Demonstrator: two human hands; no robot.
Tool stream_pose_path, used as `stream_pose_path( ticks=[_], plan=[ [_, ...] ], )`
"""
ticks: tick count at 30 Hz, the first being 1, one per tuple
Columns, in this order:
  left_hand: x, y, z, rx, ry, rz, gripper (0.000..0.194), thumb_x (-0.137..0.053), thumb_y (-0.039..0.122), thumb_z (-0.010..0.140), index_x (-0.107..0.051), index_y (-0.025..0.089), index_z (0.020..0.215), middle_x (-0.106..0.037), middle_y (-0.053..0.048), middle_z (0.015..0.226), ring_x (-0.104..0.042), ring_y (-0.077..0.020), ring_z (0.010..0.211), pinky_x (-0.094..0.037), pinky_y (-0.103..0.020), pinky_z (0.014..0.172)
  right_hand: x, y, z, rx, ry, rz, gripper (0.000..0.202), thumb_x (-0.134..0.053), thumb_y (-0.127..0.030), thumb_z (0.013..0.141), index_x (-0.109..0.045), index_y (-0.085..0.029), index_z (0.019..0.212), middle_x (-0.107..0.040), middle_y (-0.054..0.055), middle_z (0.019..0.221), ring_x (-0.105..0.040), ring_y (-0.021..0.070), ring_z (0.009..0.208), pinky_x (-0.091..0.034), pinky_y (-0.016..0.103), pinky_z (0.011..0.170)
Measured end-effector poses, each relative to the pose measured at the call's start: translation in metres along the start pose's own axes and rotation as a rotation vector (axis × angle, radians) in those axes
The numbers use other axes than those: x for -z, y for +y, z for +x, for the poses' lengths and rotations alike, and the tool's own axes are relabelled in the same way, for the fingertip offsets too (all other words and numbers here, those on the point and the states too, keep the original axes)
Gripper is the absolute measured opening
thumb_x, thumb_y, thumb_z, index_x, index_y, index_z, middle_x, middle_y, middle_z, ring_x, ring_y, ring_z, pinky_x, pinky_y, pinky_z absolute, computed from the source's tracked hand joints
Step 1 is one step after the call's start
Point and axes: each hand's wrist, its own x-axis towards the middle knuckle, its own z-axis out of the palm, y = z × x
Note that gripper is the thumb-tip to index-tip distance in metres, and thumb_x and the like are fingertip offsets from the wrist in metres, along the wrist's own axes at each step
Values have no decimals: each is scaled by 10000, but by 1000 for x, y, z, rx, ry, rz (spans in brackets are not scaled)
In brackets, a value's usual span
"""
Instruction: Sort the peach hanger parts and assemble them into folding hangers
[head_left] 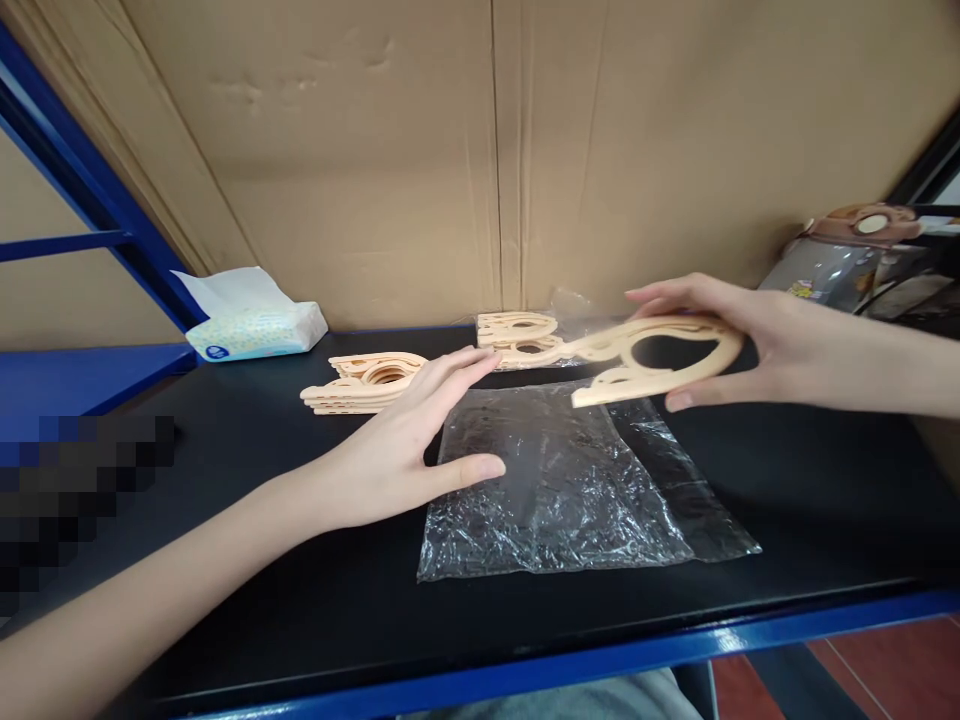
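Note:
My right hand grips a beige folding hanger by its rounded end, thumb below and fingers above. The hanger is folded and held above the table, its narrower ends pointing left. My left hand is open, fingers stretched and thumb apart, with nothing in it. It hovers over the left edge of a clear plastic bag lying flat. Behind my left fingers lies a stack of similar hangers, partly hidden. More beige hangers lie farther back in the middle, by some clear plastic.
A tissue pack stands at the back left, near a blue metal frame. At the back right is a bottle with a brown lid. A cardboard wall closes off the rear of the black table, which has a blue front edge.

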Motion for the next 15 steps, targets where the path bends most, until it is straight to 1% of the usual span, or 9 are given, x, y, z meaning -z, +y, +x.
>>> stream_pose_path(
  ticks=[1, 3, 4, 5, 7, 9, 13, 15],
  plan=[
    [1, -3, 0, 26, -61, -8, 754, -504, 565, 878, -148, 291, 1485, -181, -28, 1569, -193, -257, 1431, -225, -451, 1165, 7, 10, -2, -65, -19, -21, 705, -665, -577, 731, -406, -317, 1333, -540, 62, 1330, -560, 295, 1138, -469, 410, 925],
    [3, -8, 0, 73, -164, -12, 776, -496, 592, 869, -130, 308, 1492, -158, -15, 1580, -173, -258, 1440, -199, -468, 1171, 19, 27, -9, -194, -130, -54, 674, -660, -596, 714, -431, -344, 1296, -599, 62, 1244, -620, 289, 1015, -513, 398, 800],
    [3, -10, 0, 92, -200, -11, 787, -492, 607, 864, -126, 312, 1494, -144, -13, 1584, -163, -259, 1443, -190, -477, 1171, 23, 32, -12, -236, -188, -63, 675, -663, -608, 693, -446, -345, 1275, -621, 69, 1199, -639, 290, 946, -519, 406, 749],
    [3, -11, 0, 109, -229, -8, 799, -489, 622, 858, -122, 312, 1497, -131, -14, 1587, -152, -261, 1446, -183, -483, 1171, 25, 35, -15, -255, -222, -79, 665, -659, -619, 683, -462, -350, 1258, -627, 72, 1185, -639, 294, 934, -516, 421, 752],
    [2, -13, 0, 137, -272, -2, 830, -485, 649, 843, -116, 301, 1501, -105, -25, 1591, -125, -264, 1451, -170, -488, 1171, 25, 37, -18, -253, -249, -101, 656, -648, -634, 670, -482, -357, 1241, -615, 79, 1210, -619, 317, 983, -501, 452, 795],
    [-1, -15, 0, 151, -306, -2, 862, -483, 667, 832, -107, 285, 1506, -84, -35, 1593, -102, -258, 1456, -155, -476, 1175, 21, 33, -18, -224, -258, -114, 656, -633, -641, 673, -482, -365, 1249, -593, 75, 1251, -587, 328, 1057, -488, 458, 837],
    [-8, -19, 1, 148, -329, -14, 886, -483, 681, 822, -94, 280, 1510, -66, -32, 1595, -80, -250, 1458, -148, -453, 1180, 9, 23, -12, -163, -315, -159, 711, -629, -631, 690, -450, -342, 1314, -572, 69, 1278, -559, 316, 1112, -479, 422, 872],
    [-11, -20, 2, 144, -335, -21, 889, -484, 681, 821, -94, 278, 1510, -62, -33, 1595, -78, -256, 1458, -153, -457, 1179, 3, 19, -9, -149, -309, -149, 733, -630, -610, 711, -419, -318, 1350, -542, 62, 1319, -539, 300, 1152, -461, 389, 912]
  ],
)
